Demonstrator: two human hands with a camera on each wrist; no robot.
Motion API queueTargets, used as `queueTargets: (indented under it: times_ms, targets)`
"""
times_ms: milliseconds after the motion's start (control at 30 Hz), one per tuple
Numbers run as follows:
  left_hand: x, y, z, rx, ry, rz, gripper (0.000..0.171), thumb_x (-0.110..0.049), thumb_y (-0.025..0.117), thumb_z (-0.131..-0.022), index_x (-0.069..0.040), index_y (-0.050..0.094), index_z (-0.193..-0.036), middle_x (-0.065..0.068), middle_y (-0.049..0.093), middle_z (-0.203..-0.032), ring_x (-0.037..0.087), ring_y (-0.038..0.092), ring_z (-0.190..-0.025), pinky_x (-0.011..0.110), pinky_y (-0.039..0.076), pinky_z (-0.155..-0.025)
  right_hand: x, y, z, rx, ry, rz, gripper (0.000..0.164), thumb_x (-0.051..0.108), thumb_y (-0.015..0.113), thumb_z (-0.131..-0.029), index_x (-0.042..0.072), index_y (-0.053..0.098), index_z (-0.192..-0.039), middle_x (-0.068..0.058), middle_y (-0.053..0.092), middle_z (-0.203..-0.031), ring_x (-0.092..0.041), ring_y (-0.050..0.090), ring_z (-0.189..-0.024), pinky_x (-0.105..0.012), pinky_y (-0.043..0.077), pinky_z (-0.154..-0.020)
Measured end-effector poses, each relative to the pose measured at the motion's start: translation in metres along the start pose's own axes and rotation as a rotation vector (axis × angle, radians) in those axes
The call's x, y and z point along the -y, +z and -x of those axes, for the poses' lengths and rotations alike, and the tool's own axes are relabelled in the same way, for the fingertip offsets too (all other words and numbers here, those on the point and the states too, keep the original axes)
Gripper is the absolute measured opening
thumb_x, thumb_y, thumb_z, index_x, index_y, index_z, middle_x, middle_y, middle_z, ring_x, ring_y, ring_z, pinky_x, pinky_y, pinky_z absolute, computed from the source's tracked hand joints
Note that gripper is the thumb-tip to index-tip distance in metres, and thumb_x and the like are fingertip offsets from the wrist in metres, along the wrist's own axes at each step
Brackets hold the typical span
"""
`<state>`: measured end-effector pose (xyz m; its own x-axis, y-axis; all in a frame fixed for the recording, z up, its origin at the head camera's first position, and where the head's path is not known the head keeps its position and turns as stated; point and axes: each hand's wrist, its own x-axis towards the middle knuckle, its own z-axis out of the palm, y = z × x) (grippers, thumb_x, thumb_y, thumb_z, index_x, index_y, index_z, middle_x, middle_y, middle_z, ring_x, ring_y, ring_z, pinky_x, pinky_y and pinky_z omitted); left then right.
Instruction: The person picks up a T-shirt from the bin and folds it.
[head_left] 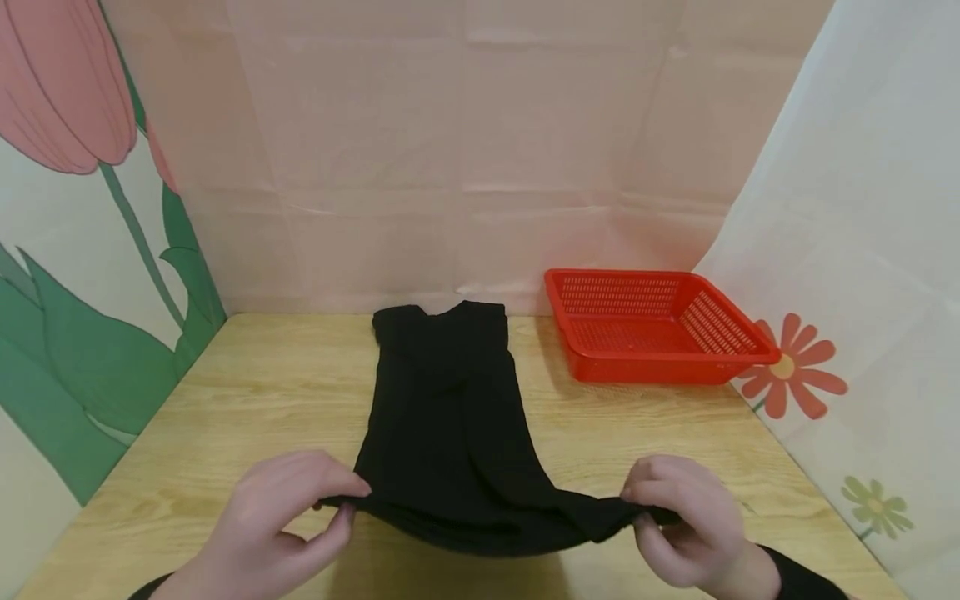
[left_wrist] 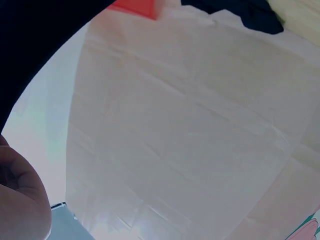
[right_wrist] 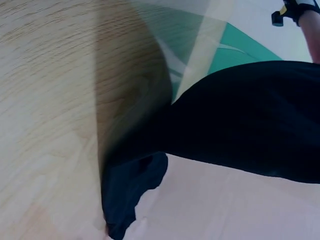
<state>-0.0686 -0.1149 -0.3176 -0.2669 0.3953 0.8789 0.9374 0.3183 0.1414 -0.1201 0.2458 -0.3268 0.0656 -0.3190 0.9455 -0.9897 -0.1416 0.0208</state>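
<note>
A black sleeveless-looking top [head_left: 450, 417] stretches away from me, its neckline at the far end on the table. My left hand [head_left: 273, 521] pinches the near left corner of the hem between thumb and fingers. The near right corner is pinched by my right hand [head_left: 690, 521]. Between both hands the hem is raised and sags in a curve, with a shadow below it. In the left wrist view, part of a hand [left_wrist: 22, 195] appears at the lower left beside dark cloth. The right wrist view shows the lifted black cloth [right_wrist: 240, 120].
A red plastic basket [head_left: 667, 368] with slotted walls stands at the back right of the wood-grain table [head_left: 277, 392]. Behind the table hangs a pinkish sheet [head_left: 360, 150]. Flower-printed sheets [head_left: 862, 250] border the sides.
</note>
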Motion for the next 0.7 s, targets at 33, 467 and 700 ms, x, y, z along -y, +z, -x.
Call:
queueTargets:
  times_ms: [33, 467, 700]
  targets:
    - [0.0, 0.0, -0.002, -0.017, 0.029, 0.006, 0.02, -0.014, 0.051, -0.097, -0.005, 0.067, -0.088, 0.0, 0.065, -0.08, 0.004, 0.055, -0.068, 0.014, 0.046, -0.059, 0.0, -0.001, -0.002, 0.006, -0.008, -0.005, 0.008, -0.005, 0.05, -0.082, -0.011, 0.056, -0.08, -0.012, 0.053, -0.068, -0.015, 0.047, -0.06, -0.019, 0.037, -0.052]
    - [0.0, -0.001, -0.013, -0.086, 0.155, 0.073, 0.015, -0.005, 0.054, -0.093, 0.003, 0.067, -0.088, 0.004, 0.064, -0.078, 0.007, 0.054, -0.064, 0.014, 0.043, -0.055, 0.001, -0.004, -0.023, 0.038, -0.068, -0.081, 0.013, -0.003, 0.052, -0.088, -0.016, 0.054, -0.09, -0.013, 0.05, -0.071, -0.015, 0.045, -0.062, -0.016, 0.036, -0.054]
    - [0.01, -0.001, -0.006, -0.054, -0.238, -0.182, 0.013, -0.019, 0.065, -0.094, -0.007, 0.068, -0.097, 0.001, 0.07, -0.088, 0.004, 0.056, -0.07, 0.015, 0.045, -0.062, -0.016, 0.005, -0.01, -0.121, 0.114, 0.069, 0.012, -0.005, 0.06, -0.087, -0.016, 0.063, -0.083, -0.021, 0.061, -0.078, -0.017, 0.055, -0.069, -0.018, 0.044, -0.059]
